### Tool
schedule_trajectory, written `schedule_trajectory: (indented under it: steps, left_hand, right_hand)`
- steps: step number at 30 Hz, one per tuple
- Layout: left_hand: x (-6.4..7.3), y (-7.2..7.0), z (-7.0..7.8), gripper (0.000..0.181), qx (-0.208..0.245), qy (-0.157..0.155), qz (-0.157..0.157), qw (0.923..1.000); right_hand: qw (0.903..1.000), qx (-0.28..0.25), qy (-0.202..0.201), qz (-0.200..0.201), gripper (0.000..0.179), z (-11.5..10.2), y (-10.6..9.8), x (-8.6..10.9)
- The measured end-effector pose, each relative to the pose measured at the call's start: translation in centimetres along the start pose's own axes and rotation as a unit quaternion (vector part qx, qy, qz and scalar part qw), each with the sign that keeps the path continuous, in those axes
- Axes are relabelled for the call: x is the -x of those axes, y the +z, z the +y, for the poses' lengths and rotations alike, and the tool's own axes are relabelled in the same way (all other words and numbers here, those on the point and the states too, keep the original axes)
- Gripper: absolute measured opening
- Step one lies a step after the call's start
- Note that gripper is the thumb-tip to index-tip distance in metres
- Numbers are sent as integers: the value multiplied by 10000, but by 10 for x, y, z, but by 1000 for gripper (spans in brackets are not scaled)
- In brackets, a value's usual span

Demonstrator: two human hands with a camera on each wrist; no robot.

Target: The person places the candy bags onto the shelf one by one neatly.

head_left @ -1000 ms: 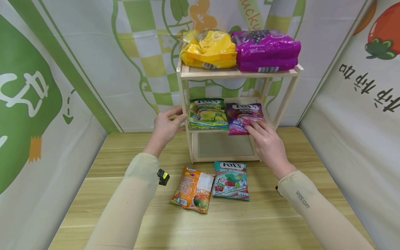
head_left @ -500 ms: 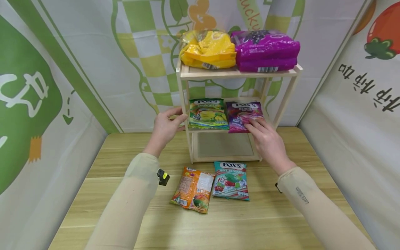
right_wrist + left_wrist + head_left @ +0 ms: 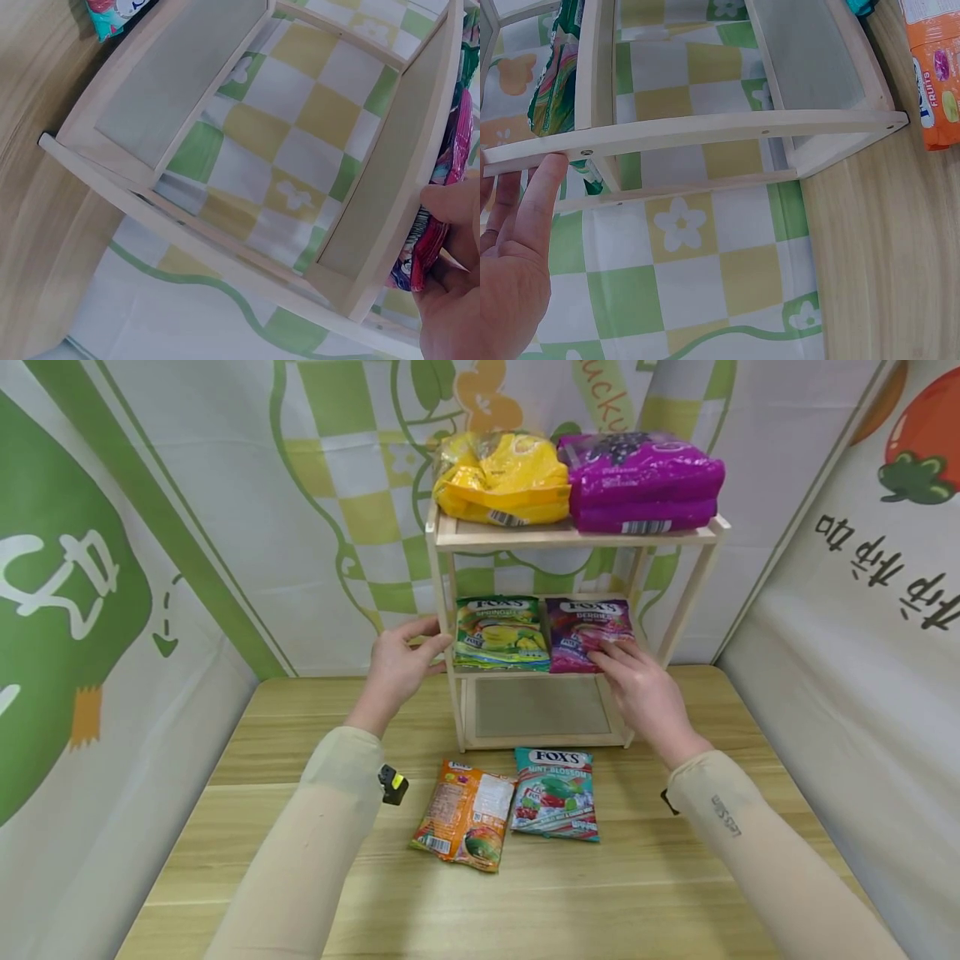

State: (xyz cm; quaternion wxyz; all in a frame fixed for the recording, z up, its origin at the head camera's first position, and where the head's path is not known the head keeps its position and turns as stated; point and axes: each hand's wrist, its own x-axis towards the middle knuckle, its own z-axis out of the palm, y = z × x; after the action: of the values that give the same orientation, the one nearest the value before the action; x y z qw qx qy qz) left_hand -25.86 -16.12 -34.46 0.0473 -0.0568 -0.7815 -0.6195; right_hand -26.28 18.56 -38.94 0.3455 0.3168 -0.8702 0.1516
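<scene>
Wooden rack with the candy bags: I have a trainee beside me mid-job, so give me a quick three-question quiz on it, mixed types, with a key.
1. Name it: which bag does the right hand hold?
2. True or false: the left hand is holding a candy bag.
3. Count: how many bags lie on the table in front of the wooden rack?

Key
1. The purple Berries bag, on the middle shelf.
2. False: it grips the left upright.
3. Two: the orange bag and the teal Mint Blossom bag.
</scene>
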Motion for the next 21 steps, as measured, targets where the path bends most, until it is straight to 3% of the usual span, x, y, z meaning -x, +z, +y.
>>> schedule_trajectory:
  steps: [21]
  left_hand:
    - [-1,0,0,41,-39,-45,4,10000]
  right_hand:
    - [9978,-367,300,-463,35,12,-2,-5]
